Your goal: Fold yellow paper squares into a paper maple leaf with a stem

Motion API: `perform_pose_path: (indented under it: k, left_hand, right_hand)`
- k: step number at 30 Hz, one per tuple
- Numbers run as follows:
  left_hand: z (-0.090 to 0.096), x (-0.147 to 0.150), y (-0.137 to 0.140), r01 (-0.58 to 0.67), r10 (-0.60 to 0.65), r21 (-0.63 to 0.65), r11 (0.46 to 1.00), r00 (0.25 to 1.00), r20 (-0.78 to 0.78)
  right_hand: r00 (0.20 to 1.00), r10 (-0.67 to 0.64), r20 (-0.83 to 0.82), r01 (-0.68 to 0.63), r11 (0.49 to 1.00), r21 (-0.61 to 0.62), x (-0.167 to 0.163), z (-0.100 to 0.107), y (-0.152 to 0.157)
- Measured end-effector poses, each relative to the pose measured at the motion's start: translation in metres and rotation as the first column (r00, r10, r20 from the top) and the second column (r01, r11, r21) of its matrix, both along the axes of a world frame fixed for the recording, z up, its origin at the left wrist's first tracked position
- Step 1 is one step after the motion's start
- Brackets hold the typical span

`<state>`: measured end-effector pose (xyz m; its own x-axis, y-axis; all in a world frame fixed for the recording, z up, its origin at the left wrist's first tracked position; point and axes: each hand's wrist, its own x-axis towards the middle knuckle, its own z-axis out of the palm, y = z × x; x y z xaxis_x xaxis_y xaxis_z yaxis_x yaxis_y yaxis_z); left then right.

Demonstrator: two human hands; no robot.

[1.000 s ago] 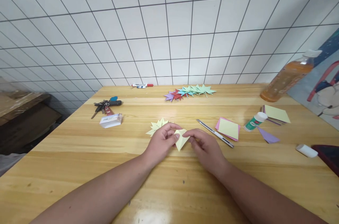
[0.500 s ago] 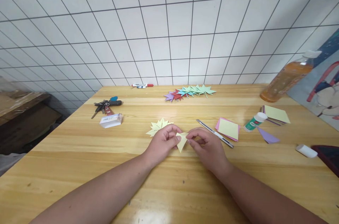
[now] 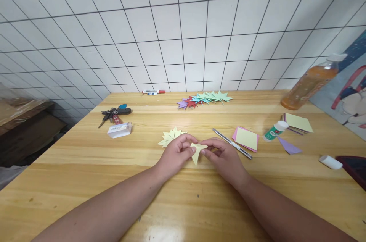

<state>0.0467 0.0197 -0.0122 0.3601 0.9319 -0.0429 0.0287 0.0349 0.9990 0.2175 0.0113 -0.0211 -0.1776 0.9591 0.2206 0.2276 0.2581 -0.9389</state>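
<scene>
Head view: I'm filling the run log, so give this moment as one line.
left hand: holds folded paper | right hand: holds same paper | spiky paper: beyond left hand | knife: beyond right hand

Yellow leaf partly behind left grip

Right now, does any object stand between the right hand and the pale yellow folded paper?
Nothing visible does: the right hand already touches the folded paper, with the left hand at its other side. The cutter knife lies beyond the right hand, not between.
</scene>
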Motion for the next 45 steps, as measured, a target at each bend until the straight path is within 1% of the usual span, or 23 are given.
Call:
perform_pose_path:
  k: [4, 8, 10, 13, 17, 21, 23, 25, 29, 35, 41, 45]
  left_hand:
    - [0.0006, 0.0003, 0.0008, -0.010, 0.010, 0.004, 1.000, 1.000, -0.003]
    - [0.0014, 0.0001, 0.0006, -0.007, 0.007, -0.008, 1.000, 1.000, -0.002]
    - [0.0016, -0.0002, 0.0004, -0.003, 0.003, -0.008, 1.000, 1.000, -0.008]
    - [0.0018, -0.0004, -0.0002, 0.002, -0.002, -0.006, 1.000, 1.000, -0.024]
    - [0.0021, 0.0004, -0.0033, 0.008, -0.006, 0.049, 0.999, 0.999, -0.050]
    - [0.0001, 0.0028, -0.0071, 0.021, -0.004, 0.114, 0.993, 0.989, -0.147]
    - [-0.0013, 0.0034, -0.0072, -0.005, 0.024, 0.121, 0.993, 0.987, -0.159]
    - [-0.0024, 0.0030, -0.0060, -0.030, 0.046, 0.116, 0.993, 0.989, -0.138]
    - [-0.0035, 0.0011, -0.0034, -0.031, 0.045, 0.096, 0.995, 0.989, -0.141]
    - [-0.0035, 0.0003, -0.0036, -0.018, 0.039, 0.121, 0.992, 0.983, -0.178]
    - [-0.0023, 0.0011, -0.0033, -0.003, 0.015, 0.079, 0.997, 0.989, -0.147]
    - [-0.0034, 0.0010, -0.0023, -0.025, 0.037, 0.085, 0.996, 0.989, -0.142]
  right_hand:
    - [0.999, 0.031, -0.021, -0.031, 0.999, 0.037, 0.0009, -0.0017, 0.0002]
    - [1.000, -0.021, 0.016, 0.021, 1.000, 0.002, -0.0008, -0.0005, -0.0007]
    - [0.999, -0.033, 0.023, 0.033, 0.999, 0.013, -0.0016, 0.0001, -0.0010]
    - [0.999, -0.019, 0.043, 0.017, 0.999, 0.049, -0.0014, -0.0008, -0.0009]
    - [0.995, -0.039, 0.094, 0.031, 0.996, 0.080, -0.0001, -0.0031, -0.0008]
    - [0.988, -0.080, 0.133, 0.064, 0.991, 0.121, 0.0000, -0.0025, -0.0017]
    - [0.985, -0.098, 0.142, 0.082, 0.990, 0.114, -0.0004, -0.0009, -0.0023]
    - [0.984, -0.104, 0.147, 0.090, 0.991, 0.100, -0.0006, 0.0012, -0.0028]
    - [0.985, -0.076, 0.157, 0.056, 0.990, 0.127, -0.0004, 0.0036, -0.0036]
    - [0.997, -0.006, 0.082, -0.008, 0.984, 0.178, 0.0001, 0.0009, -0.0026]
    - [1.000, -0.013, -0.015, 0.015, 0.995, 0.104, -0.0010, 0.0012, -0.0004]
    - [1.000, 0.017, -0.001, -0.017, 0.997, 0.081, -0.0026, 0.0024, -0.0023]
